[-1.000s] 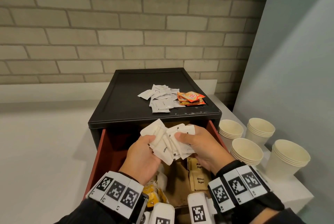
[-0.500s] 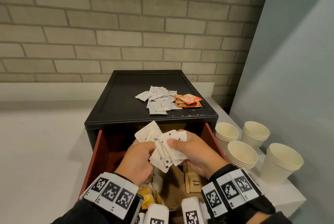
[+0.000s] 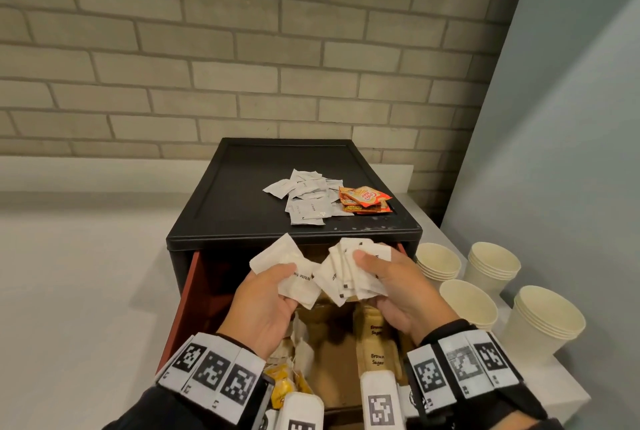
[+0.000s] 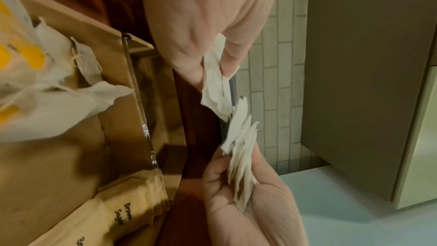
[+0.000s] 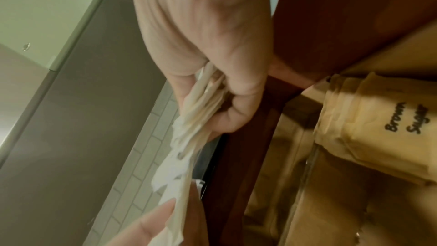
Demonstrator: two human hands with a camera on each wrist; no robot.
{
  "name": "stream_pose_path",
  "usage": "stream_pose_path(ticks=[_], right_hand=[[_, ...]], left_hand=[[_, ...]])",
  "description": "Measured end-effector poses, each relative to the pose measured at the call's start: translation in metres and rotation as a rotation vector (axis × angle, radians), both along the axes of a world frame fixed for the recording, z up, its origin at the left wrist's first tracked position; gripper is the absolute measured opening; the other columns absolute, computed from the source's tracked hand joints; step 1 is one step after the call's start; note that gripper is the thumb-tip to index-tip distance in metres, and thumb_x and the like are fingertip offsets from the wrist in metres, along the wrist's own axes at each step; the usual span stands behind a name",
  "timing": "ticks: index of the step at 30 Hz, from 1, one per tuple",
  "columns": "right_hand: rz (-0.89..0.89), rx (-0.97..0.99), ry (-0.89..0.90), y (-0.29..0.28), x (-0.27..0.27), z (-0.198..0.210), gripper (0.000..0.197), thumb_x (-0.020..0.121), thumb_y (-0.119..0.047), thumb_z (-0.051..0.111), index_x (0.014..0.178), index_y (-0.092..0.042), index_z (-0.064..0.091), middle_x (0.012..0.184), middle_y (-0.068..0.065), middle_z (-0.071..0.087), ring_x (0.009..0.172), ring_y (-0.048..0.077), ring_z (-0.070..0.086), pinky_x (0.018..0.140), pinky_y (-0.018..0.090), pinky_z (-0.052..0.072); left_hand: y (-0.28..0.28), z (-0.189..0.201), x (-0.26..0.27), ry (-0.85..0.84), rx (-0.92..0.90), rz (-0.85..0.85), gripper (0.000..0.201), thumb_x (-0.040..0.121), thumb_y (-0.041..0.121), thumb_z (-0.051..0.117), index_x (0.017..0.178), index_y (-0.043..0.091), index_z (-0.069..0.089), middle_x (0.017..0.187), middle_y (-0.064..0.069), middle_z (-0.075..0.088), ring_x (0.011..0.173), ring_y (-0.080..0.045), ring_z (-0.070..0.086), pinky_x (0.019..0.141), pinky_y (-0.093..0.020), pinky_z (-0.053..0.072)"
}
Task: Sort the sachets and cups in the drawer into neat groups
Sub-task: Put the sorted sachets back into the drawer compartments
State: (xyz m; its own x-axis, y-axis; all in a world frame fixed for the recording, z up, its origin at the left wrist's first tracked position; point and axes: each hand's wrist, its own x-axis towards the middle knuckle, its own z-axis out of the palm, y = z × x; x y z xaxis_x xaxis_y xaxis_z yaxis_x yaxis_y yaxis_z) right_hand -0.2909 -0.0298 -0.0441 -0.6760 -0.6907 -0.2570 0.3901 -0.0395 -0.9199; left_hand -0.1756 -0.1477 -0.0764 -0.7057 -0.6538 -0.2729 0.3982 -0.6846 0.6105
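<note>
A white counter (image 3: 86, 291) carries a black box-shaped drawer cabinet (image 3: 242, 221) against the brick wall, its red-walled drawer (image 3: 188, 298) pulled out toward the person. On the counter along the cabinet's right side stand four stacks of cream paper cups (image 3: 467, 301), nested and upright. On the cabinet top, toward its front right corner, lies a loose heap of white paper sachets (image 3: 306, 201) touching a small pile of orange creamer sachets (image 3: 363, 199). Inside the drawer, tan brown-sugar sachets (image 3: 375, 343) stand packed along the right side; yellow-tagged tea bags (image 3: 284, 384) sit at the front left corner.

Above the drawer, the left hand (image 3: 266, 305) pinches a few white sugar sachets (image 3: 291, 273), and the right hand (image 3: 398, 291) clasps a thicker fanned bundle of white sachets (image 3: 349, 273).

These sachets look light, thin and slippery against each other; squeezing flat faces mid-stack, edges squared, should keep any from sliding out.
</note>
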Motion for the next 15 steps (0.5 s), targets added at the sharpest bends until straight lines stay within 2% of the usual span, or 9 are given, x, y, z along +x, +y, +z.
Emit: stream_pose_path(ticks=[2,4,7,10,12,14,15], right_hand=[[0.103,0.011,0.036,-0.002,0.004,-0.003,0.018,0.089,-0.002,0.056,0.102,-0.013,0.061,0.093,0.008,0.072,0.089,0.024,0.068,0.083,0.040,0.054],[0.182,0.042,0.092,-0.005,0.009,-0.007,0.022,0.088,-0.001,0.056,0.108,-0.008,0.060,0.101,0.012,0.070,0.091,0.025,0.068,0.081,0.039,0.054],[0.211,0.065,0.125,-0.009,0.012,-0.014,0.021,0.088,-0.001,0.057,0.107,-0.008,0.061,0.106,0.015,0.069,0.096,0.028,0.066,0.084,0.042,0.053],[0.209,0.068,0.141,-0.009,0.012,-0.016,0.021,0.087,-0.002,0.058,0.106,-0.010,0.063,0.104,0.013,0.070,0.097,0.028,0.067,0.083,0.041,0.055],[0.216,0.068,0.143,-0.009,0.014,-0.016,0.021,0.087,-0.002,0.058,0.105,-0.009,0.064,0.103,0.013,0.071,0.096,0.027,0.068,0.080,0.038,0.056],[0.214,0.063,0.138,-0.010,0.015,-0.017,0.020,0.088,-0.001,0.057,0.104,-0.009,0.064,0.101,0.013,0.071,0.093,0.027,0.069,0.073,0.035,0.058],[0.211,0.056,0.131,-0.010,0.016,-0.016,0.019,0.088,0.000,0.056,0.103,-0.009,0.064,0.101,0.014,0.071,0.091,0.026,0.069,0.071,0.034,0.058]], left_hand=[[-0.002,-0.003,0.000,0.002,-0.039,-0.038,0.042,0.086,-0.012,0.047,0.124,0.006,0.049,0.110,-0.021,0.059,0.094,-0.032,0.062,0.069,-0.042,0.051],[-0.003,-0.006,0.001,-0.008,-0.055,-0.080,0.049,0.084,-0.013,0.046,0.129,0.007,0.046,0.119,-0.023,0.056,0.101,-0.035,0.061,0.075,-0.045,0.052],[-0.006,-0.008,-0.001,-0.041,-0.024,-0.086,0.056,0.084,-0.014,0.048,0.133,0.012,0.043,0.124,-0.023,0.054,0.106,-0.039,0.059,0.082,-0.052,0.052],[-0.005,-0.009,-0.001,-0.058,0.011,-0.075,0.052,0.085,-0.011,0.050,0.130,0.014,0.043,0.122,-0.023,0.054,0.104,-0.039,0.060,0.079,-0.053,0.052],[0.001,-0.006,0.000,-0.038,0.032,-0.104,0.039,0.088,-0.004,0.050,0.124,0.012,0.048,0.118,-0.024,0.058,0.101,-0.040,0.062,0.080,-0.055,0.051],[0.006,0.000,0.001,-0.038,0.039,-0.115,0.018,0.091,0.000,0.049,0.104,0.013,0.053,0.106,-0.022,0.061,0.095,-0.038,0.062,0.082,-0.055,0.049],[0.008,0.003,0.002,-0.041,0.038,-0.109,0.014,0.092,0.002,0.048,0.096,0.014,0.053,0.102,-0.021,0.061,0.092,-0.037,0.062,0.082,-0.055,0.048]])
